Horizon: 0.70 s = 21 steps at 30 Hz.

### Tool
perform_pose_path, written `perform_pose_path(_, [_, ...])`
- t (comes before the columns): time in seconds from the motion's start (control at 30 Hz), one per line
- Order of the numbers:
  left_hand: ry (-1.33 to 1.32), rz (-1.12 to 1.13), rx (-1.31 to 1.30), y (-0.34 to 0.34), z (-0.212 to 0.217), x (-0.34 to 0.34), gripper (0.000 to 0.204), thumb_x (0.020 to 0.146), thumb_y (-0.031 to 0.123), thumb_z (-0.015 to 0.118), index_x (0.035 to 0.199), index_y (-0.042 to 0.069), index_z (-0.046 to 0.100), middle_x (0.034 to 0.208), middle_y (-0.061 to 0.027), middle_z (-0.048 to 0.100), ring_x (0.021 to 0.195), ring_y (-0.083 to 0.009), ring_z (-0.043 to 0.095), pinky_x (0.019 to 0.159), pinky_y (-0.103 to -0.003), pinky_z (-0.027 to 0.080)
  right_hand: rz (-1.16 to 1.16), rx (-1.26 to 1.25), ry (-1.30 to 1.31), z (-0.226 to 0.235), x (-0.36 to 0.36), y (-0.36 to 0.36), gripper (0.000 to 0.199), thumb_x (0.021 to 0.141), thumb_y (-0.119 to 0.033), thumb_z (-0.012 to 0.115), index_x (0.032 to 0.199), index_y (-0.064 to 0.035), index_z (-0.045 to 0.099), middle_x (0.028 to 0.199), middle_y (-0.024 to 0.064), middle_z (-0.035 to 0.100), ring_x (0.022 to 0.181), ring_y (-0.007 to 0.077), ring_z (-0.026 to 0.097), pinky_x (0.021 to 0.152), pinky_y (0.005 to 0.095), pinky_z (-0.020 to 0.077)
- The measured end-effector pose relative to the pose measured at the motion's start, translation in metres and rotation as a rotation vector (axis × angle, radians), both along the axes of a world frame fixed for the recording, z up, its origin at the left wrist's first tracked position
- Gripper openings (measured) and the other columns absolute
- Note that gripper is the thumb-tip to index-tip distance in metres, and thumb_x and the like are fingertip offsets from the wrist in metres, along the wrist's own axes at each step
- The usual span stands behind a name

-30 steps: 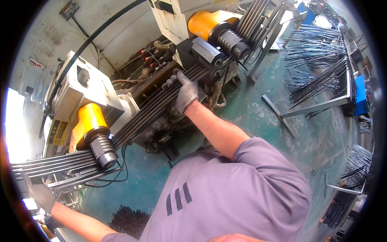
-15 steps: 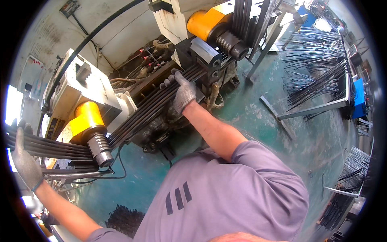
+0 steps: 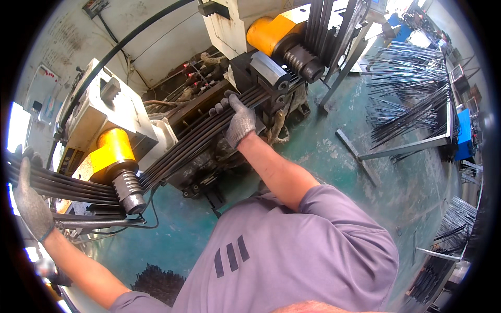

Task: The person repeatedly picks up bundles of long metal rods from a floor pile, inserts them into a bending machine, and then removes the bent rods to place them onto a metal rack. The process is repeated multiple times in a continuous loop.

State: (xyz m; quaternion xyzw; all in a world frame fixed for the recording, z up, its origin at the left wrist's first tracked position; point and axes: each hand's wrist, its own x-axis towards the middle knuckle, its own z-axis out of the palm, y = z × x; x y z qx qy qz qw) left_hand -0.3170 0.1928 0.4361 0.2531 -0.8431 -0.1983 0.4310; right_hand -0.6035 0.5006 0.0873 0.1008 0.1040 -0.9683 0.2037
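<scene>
Both my hands wear grey knit gloves and hold a row of dark metal rods [image 3: 189, 142]. My right hand [image 3: 239, 119] is closed over the middle stretch, its thumb on the near side. At the far left, my left hand [image 3: 32, 201] is wrapped around the rods' left stretch, its fingers partly hidden behind them. Between my hands, the rods meet a grooved roller [image 3: 128, 189] under a yellow housing [image 3: 116, 147], and angle away there. Right of my right hand they pass a steel block [image 3: 269, 72] beside a second grooved roller [image 3: 302, 61]; further rod lengths rise steeply there.
Two pale machine heads [image 3: 107, 107] stand behind the rods, a black hose [image 3: 125, 39] arching above. Stacks of thin rods [image 3: 409, 68] lie on a metal rack [image 3: 407, 147] at right. A dark pile of short pieces [image 3: 159, 284] sits on the green floor [image 3: 182, 224].
The whole view has shifted slightly. Both hands keep their hold on the rods, with no clear movement of rods or machine.
</scene>
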Motion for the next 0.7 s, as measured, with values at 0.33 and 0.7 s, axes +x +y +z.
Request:
perform_pose_path(0.33, [-0.026, -0.039, 0.039, 0.000, 0.006, 0.002, 0.048, 0.115, 0.033, 0.051, 0.151, 0.007, 0.069, 0.143, -0.0147, 0.074, 0.140, -0.0261, 0.067, 0.127, -0.044, 0.046, -0.001, -0.001, -0.024, 0.000, 0.001, -0.001, 0.014, 0.116, -0.017, 0.060, 0.125, -0.0063, 0.062, 0.084, 0.0021, 0.056, 0.074, 0.0204, 0.056, 0.080, 0.0451, 0.0575])
perform_pose_path(0.7, [0.199, -0.056, 0.156, 0.056, 0.043, -0.030, 0.042, 0.106, 0.032, 0.070, 0.134, 0.000, 0.067, 0.119, -0.0182, 0.072, 0.108, -0.0330, 0.071, 0.103, -0.049, 0.055, -0.008, -0.017, -0.006, 0.001, 0.001, 0.000, 0.014, 0.114, -0.015, 0.061, 0.125, -0.0057, 0.061, 0.084, 0.0028, 0.056, 0.074, 0.0209, 0.057, 0.079, 0.0454, 0.0572])
